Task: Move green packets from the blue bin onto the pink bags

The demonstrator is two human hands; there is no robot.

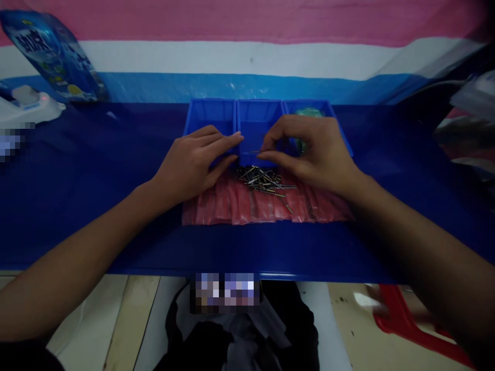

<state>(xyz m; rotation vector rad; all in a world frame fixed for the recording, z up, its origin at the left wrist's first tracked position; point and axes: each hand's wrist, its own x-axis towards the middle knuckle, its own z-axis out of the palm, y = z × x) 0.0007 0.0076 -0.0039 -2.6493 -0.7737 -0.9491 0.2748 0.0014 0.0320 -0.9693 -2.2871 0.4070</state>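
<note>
Only one thing is carrying print: a glossy blue plastic pouch (50, 54) that is leaning against the striped pink, white and blue wall, well to the left of the row of three blue plastic bins (257, 123). White characters are running across the upper part of the pouch, but they are showing too blurred and tilted to be read. Nothing else around the bins is bearing any legible text, number or sign.

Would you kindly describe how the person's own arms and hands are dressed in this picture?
Both forearms are bare as far as the picture shows, with no sleeve in view. The left hand and the right hand wear no gloves, and I can make out no rings, watch or wristband. The fingernails look short and unpainted.
</note>
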